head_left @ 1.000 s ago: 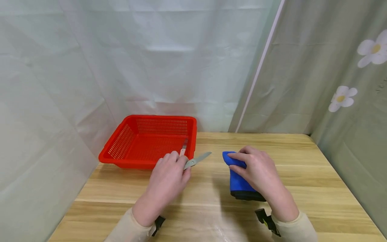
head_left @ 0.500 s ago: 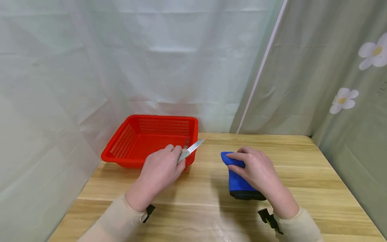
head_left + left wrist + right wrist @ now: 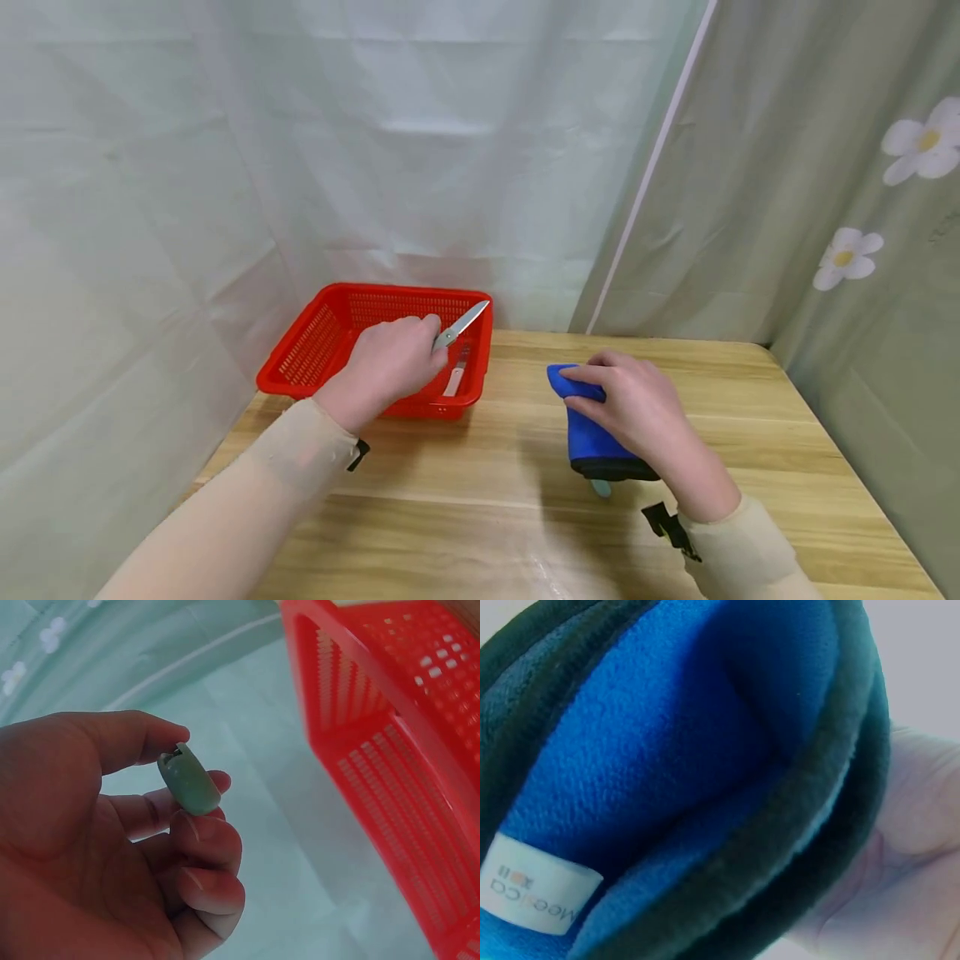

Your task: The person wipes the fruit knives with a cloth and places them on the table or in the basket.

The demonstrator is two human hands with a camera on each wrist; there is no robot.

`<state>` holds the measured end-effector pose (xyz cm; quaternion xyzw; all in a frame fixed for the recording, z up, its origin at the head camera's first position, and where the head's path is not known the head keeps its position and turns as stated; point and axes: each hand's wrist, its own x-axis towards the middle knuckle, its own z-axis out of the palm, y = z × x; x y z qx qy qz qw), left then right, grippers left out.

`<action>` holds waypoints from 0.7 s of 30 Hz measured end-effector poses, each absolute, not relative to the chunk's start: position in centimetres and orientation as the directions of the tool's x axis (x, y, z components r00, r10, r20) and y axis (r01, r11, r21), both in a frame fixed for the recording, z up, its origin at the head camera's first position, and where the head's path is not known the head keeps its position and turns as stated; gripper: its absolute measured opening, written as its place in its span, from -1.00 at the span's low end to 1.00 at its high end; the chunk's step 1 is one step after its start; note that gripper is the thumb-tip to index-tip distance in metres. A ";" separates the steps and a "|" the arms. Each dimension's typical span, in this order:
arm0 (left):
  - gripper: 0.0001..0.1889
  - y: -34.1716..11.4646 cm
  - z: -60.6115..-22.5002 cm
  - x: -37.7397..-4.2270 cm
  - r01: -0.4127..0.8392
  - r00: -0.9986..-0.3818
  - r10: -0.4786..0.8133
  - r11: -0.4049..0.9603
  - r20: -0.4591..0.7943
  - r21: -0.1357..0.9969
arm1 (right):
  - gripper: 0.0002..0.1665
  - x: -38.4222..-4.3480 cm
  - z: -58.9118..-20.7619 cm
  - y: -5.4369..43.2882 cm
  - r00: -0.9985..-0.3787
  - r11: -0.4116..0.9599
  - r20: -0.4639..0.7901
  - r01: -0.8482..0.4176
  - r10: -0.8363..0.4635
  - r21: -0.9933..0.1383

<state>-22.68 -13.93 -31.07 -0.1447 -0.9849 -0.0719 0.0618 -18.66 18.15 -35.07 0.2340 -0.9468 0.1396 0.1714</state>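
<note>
Tabletop (image 3: 480, 533), wood-grain, fills the lower part of my head feed. On it: slotted red plastic basket (image 3: 420, 408). To its right, folded blue cloth (image 3: 592, 437), black-edged; right hand (image 3: 641, 404) pinches its upper end. I judge it soft and light, its layers best gripped together. Knife (image 3: 469, 317) over basket, tip angled up and away; left hand (image 3: 393, 354) pinches its green handle (image 3: 191, 786). Looks stiff, smooth, maybe slippery: I'd hold there, off the edge. Within basket: 1 pale-handled utensil (image 3: 453, 382). Smallest: 1 green tip (image 3: 602, 488) below cloth, remainder hidden.
</note>
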 end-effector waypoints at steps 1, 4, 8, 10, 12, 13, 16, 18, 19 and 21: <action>-0.83 -14.0 -31.0 -23.2 0.282 -0.956 0.267 0.951 0.123 0.127 | -0.56 -18.9 -35.0 18.1 -0.833 0.853 0.384 -0.491 -0.398 -0.180; -0.84 -14.0 -30.8 -24.7 0.248 -0.968 0.241 0.960 0.065 0.133 | -0.57 -19.5 -34.7 17.7 -0.830 0.852 0.381 -0.496 -0.407 -0.170; -0.85 -13.9 -30.5 -26.4 0.212 -0.977 0.213 0.968 0.010 0.136 | -0.57 -20.2 -34.3 17.2 -0.817 0.850 0.399 -0.506 -0.416 -0.150; -0.85 -13.9 -30.3 -27.1 0.195 -0.980 0.198 0.971 -0.008 0.140 | -0.57 -20.6 -34.1 17.0 -0.811 0.849 0.407 -0.510 -0.420 -0.140; -0.87 -13.9 -30.1 -27.6 0.180 -0.982 0.186 0.972 -0.028 0.148 | -0.56 -20.9 -34.0 16.8 -0.809 0.850 0.409 -0.510 -0.422 -0.133; -0.88 -13.9 -30.0 -27.9 0.175 -0.982 0.183 0.973 -0.036 0.151 | -0.56 -21.1 -33.9 16.7 -0.809 0.850 0.409 -0.511 -0.423 -0.131; -0.90 -13.9 -30.0 -28.6 0.155 -0.984 0.168 0.974 -0.067 0.166 | -0.56 -21.7 -33.8 16.6 -0.806 0.846 0.407 -0.517 -0.430 -0.129; -0.91 -13.9 -30.2 -29.1 0.138 -0.984 0.155 0.975 -0.088 0.176 | -0.56 -22.0 -33.6 16.6 -0.807 0.844 0.404 -0.518 -0.430 -0.136; -0.91 -13.9 -30.3 -29.3 0.128 -0.984 0.147 0.975 -0.098 0.180 | -0.56 -22.2 -33.6 16.6 -0.809 0.844 0.402 -0.517 -0.429 -0.140; -0.89 -14.0 -30.6 -29.7 0.103 -0.985 0.125 0.978 -0.115 0.183 | -0.57 -22.5 -33.4 16.6 -0.816 0.847 0.392 -0.511 -0.424 -0.147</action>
